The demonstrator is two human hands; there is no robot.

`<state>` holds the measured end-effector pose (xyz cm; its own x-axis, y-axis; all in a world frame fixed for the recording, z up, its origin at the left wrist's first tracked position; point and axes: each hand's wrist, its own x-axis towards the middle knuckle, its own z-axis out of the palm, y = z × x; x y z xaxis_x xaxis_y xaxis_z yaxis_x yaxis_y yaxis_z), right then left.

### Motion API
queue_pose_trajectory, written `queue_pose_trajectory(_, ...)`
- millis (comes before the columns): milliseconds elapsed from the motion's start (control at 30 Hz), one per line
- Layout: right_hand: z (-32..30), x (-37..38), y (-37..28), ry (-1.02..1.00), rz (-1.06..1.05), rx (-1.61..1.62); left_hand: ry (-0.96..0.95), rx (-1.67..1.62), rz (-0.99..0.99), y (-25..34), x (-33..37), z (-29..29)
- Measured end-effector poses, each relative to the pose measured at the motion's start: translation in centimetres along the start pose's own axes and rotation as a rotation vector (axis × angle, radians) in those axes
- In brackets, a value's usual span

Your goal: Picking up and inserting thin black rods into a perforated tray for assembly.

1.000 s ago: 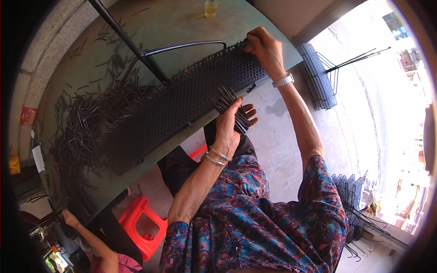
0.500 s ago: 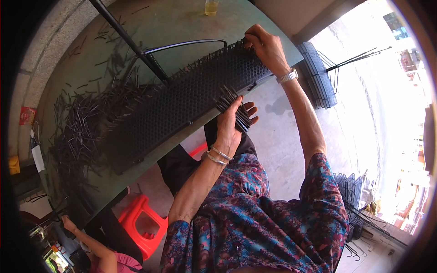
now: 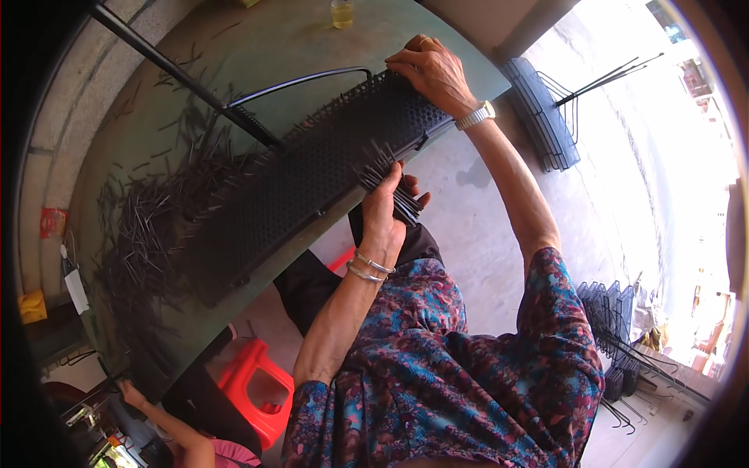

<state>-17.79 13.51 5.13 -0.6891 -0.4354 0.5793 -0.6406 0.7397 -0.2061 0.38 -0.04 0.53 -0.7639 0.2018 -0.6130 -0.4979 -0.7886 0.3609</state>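
A long black perforated panel (image 3: pixel 300 187) slants across the tabletop in front of me, with a row of short black strips sticking up along its far edge. My left hand (image 3: pixel 384 204) is closed round a bundle of thin black strips (image 3: pixel 404 204), held over the panel's near edge. Its thumb lies on top of the bundle. At the panel's far right corner, my right hand (image 3: pixel 433 74) pinches with thumb and fingertips against the far edge. What sits between those fingertips is too small to make out.
Loose black strips (image 3: pixel 144 226) are heaped on the green table (image 3: pixel 312 51) at the left. A dark metal rod (image 3: pixel 183 74) rises behind the panel. A glass of yellow liquid (image 3: pixel 342 14) stands far back. Stacked mesh racks (image 3: pixel 544 117) are at right, a red stool (image 3: pixel 261 390) below, another person's arm (image 3: pixel 168 425) lower left.
My right hand has shifted slightly left along the panel's far edge, its fingers still pinched. The view has moved a little. My left hand keeps the bundle.
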Motion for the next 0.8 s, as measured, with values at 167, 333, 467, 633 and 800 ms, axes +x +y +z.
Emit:
queue_pose_trajectory(167, 0.3, 0.4, 0.5, -0.005, -0.036, -0.093, -0.031, 0.033, 0.019, -0.1, -0.2, 0.7)
queue_pose_trajectory(333, 0.7, -0.2, -0.4, 0.067, 0.012, -0.129, -0.050, 0.032, 0.038, 0.1, -0.4, 0.7)
queue_pose_trajectory(467, -2.8, -2.1, -2.3, -0.306, 0.372, 0.522, -0.081, 0.089, 0.048, 0.6, -0.6, 0.7)
queue_pose_trajectory(633, -4.1, -4.8, -4.6, -0.724, 0.393, 0.831, -0.089, 0.139, 0.052, 0.6, -0.5, 0.8)
queue_pose_trajectory(800, -4.6, -5.2, -4.9, -0.748, 0.447, 0.876, -0.076, 0.217, 0.048, 0.8, -0.9, 1.0)
